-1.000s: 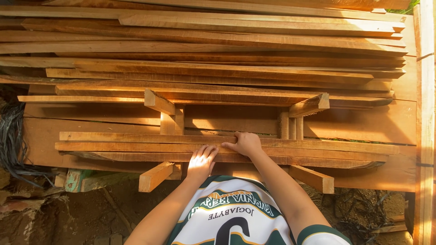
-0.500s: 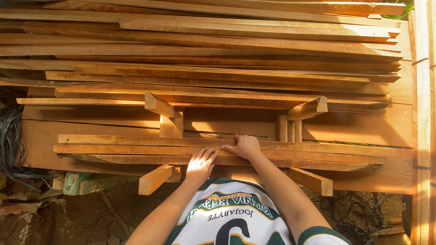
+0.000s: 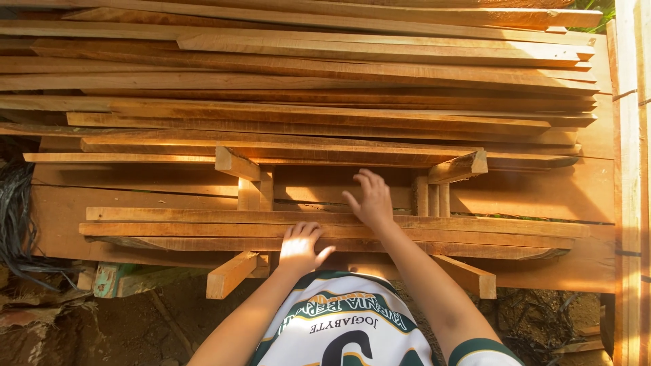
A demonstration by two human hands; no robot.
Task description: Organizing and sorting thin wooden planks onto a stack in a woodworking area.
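A low layer of several long wooden planks (image 3: 169, 229) lies crosswise on two short timber bearers (image 3: 232, 272). My left hand (image 3: 302, 247) rests flat on the nearest planks, fingers together, thumb out. My right hand (image 3: 368, 194) hovers open above the gap behind those planks, fingers spread, holding nothing. It is near the small upright wood blocks (image 3: 432, 194) that prop a higher layer of planks (image 3: 285, 146).
A big stack of long planks (image 3: 305, 74) fills the back of the view. Wide boards (image 3: 542, 190) lie underneath. Vertical boards (image 3: 630, 169) stand at the right edge. Black cables (image 3: 17, 210) hang at the left, bare soil (image 3: 102, 325) below.
My right hand has lifted off the near planks and moved forward, fingers opening. My left hand stays on the planks, its thumb now spread.
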